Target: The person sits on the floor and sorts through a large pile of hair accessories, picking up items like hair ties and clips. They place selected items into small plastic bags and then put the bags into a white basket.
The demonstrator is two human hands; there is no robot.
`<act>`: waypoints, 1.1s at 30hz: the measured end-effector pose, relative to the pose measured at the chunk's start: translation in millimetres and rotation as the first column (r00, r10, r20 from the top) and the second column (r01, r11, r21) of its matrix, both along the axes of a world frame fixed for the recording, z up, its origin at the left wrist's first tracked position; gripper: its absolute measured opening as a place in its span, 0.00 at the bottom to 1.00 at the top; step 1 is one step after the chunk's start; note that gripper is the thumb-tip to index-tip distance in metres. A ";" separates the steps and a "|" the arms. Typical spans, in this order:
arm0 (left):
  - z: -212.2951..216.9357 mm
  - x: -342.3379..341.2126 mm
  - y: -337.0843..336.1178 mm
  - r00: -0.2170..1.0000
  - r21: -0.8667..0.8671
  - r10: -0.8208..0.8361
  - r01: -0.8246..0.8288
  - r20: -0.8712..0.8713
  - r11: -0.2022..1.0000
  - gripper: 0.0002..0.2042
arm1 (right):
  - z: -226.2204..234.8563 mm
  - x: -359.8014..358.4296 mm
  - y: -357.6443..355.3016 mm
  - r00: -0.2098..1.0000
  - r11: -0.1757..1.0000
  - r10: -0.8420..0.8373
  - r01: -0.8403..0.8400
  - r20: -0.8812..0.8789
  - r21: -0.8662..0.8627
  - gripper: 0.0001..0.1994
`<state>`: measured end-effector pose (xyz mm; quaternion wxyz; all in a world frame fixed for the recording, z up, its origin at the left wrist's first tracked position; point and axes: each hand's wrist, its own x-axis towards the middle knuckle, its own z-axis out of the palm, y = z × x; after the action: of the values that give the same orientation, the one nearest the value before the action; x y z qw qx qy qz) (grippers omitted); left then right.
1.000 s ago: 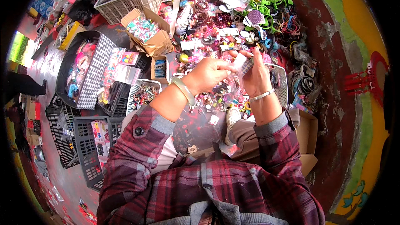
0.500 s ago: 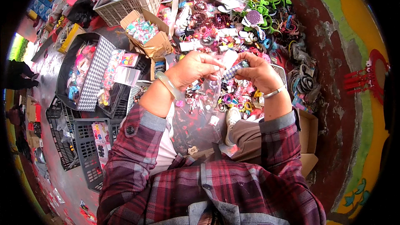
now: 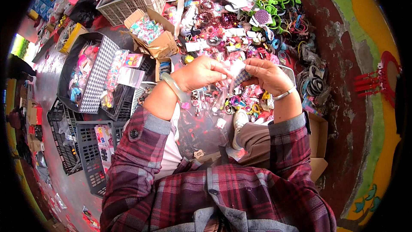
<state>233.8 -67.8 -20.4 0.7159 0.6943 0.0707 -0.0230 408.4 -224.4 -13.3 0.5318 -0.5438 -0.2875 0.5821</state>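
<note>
In front of my chest, both hands meet over a pile of hair accessories [image 3: 253, 99]. My left hand [image 3: 198, 75] pinches a crumpled clear plastic bag [image 3: 221, 96], which hangs below the fingertips. A small blue-and-white checked piece [image 3: 243, 76], perhaps a hair accessory on a card, is gripped between the thumb and fingers of my right hand [image 3: 269, 76]. Clear plastic and something white overlap the checked piece at its left end. Whether the piece is inside the bag's mouth I cannot tell.
Green headbands [image 3: 279, 4] lie heaped at the far right. An open cardboard box [image 3: 165, 45] of small packets stands at the far left, before a beige crate [image 3: 131, 6]. Further left are a houndstooth-lidded box [image 3: 101, 77] and a dark plastic basket [image 3: 91, 159].
The bag has risen toward the checked piece, and its plastic now overlaps the piece. My right fingers have shifted their hold slightly. Both forearms stay nearly in place.
</note>
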 end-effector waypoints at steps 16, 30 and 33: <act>-36.8 5.0 10.2 0.868 0.127 0.492 -0.482 -0.066 0.867 0.09 | -1.9 24.7 -6.8 0.907 0.906 -0.420 0.420 -0.014 0.051 0.06; -32.0 15.4 -8.2 0.869 0.666 0.481 -0.430 0.121 0.609 0.11 | 7.6 -23.6 5.8 0.835 0.933 -0.329 0.213 0.442 0.291 0.08; -30.3 14.6 -6.4 0.885 0.644 0.449 -0.415 0.124 0.643 0.11 | 4.9 -20.8 6.9 0.765 0.954 -0.283 0.163 0.579 0.251 0.07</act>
<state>248.3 -74.2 -50.7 0.4099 0.8615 0.2546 0.1581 387.6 -217.5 -8.4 0.5248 -0.6801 -0.4291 0.2790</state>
